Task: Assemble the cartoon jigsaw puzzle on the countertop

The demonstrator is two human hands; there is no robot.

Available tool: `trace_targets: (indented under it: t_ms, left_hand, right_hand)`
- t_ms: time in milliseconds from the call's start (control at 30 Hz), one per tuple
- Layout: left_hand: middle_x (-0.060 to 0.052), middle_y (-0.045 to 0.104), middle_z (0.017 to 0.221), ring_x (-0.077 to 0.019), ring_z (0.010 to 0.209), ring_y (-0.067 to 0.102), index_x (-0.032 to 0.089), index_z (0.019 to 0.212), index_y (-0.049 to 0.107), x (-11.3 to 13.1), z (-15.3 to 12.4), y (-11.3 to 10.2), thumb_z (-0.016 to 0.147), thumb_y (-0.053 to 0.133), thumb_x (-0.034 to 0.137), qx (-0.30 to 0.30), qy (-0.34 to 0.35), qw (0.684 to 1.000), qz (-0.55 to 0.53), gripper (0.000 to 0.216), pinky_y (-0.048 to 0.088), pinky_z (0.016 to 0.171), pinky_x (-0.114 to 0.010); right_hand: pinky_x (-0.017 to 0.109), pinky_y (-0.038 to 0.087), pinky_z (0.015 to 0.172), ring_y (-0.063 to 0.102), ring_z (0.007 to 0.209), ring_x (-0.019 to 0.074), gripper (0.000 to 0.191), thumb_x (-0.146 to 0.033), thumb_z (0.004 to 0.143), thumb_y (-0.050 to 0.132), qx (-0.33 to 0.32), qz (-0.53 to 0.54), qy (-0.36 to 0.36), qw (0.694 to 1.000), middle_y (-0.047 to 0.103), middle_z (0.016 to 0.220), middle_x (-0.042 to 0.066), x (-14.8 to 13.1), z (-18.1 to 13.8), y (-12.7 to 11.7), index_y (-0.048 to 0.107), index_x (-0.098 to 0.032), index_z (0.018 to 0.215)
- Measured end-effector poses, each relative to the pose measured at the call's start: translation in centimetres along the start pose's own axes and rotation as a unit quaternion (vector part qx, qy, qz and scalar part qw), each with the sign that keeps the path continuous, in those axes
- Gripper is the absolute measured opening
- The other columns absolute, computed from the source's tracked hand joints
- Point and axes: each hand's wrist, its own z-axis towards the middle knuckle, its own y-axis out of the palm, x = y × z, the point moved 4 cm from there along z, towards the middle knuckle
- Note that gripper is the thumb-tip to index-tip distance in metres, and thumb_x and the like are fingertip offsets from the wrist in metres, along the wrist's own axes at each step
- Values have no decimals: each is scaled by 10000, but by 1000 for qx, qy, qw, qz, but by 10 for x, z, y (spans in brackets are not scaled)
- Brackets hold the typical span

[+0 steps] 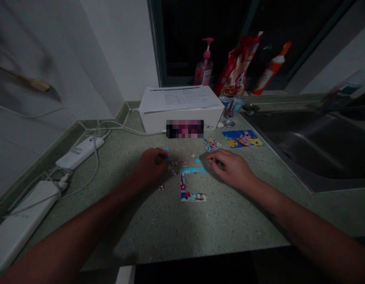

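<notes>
A partly joined jigsaw puzzle (183, 182) lies on the counter, its pieces forming a top strip, a left side and a bottom strip. My left hand (152, 165) is left of it, fingers curled and pinched beside small blue puzzle pieces (166, 150). Across from it, my right hand (229, 167) hovers near the puzzle's upper right, thumb and forefinger together. Whatever either pinch holds is too small to make out. Between the hands lie a loose blue piece (197, 161) and a cluster of mixed pieces (172, 169). One stray piece (161, 187) sits lower left.
Behind is a pile of pieces (212, 144), a picture card (243, 139) and a white box (152, 120) with a phone (184, 129) against it. Cans (234, 107) stand beside the box. A sink (327, 138) is at right; power strips (80, 152) and cables at left.
</notes>
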Motion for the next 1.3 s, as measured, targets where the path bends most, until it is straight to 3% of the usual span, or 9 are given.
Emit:
trace_targets:
  t_ms: [167,267,367,533,1100,1200,1300]
  left_hand:
    - [-57,791,912,-261,886,736,251,862,711,18,-11,8,846,672,247,-71,-51,985,-147,43,615,853,-442]
    - [-75,792,914,-246,846,733,249,844,690,33,-19,14,841,677,244,-121,-64,966,-221,14,618,825,-429]
    - [-67,786,927,-240,871,737,229,848,675,45,-26,17,835,674,249,-157,-66,953,-250,24,612,862,-432]
    - [-62,762,879,-224,840,726,213,853,671,51,-31,20,817,673,243,-181,-72,943,-271,47,602,833,-409]
    - [-59,764,885,-227,838,717,236,854,674,55,-34,22,833,653,309,-193,-64,940,-274,79,612,828,-413]
    - [-75,774,930,-242,884,724,241,886,687,53,-32,18,877,624,332,-167,-48,950,-259,110,607,863,-431]
    - [-88,785,978,-265,937,723,249,904,704,41,-25,10,881,634,331,-103,-27,973,-206,111,595,908,-455]
  right_hand:
    - [445,586,894,721,1028,256,190,-293,1017,584,21,32,-52,998,762,1109,83,-16,-3,7,695,-261,1167]
    - [454,589,943,695,1116,271,313,-349,990,674,34,48,-120,991,728,1199,113,-35,-5,12,654,-249,1286]
    - [448,600,927,688,1119,278,384,-376,978,704,44,46,-165,984,708,1219,135,-50,-6,17,636,-220,1323]
    - [419,612,862,699,1050,257,286,-356,990,690,44,51,-186,980,704,1155,115,-56,-7,20,675,-221,1241]
    - [419,611,871,706,1053,249,181,-317,969,695,42,84,-177,980,703,1161,103,-56,-6,20,688,-245,1135]
    - [410,606,886,702,1057,241,173,-307,972,695,38,85,-165,982,699,1159,100,-52,-6,20,675,-244,1132]
    - [419,597,919,694,1082,242,179,-281,967,693,24,87,-130,987,692,1169,91,-41,-5,15,669,-262,1144]
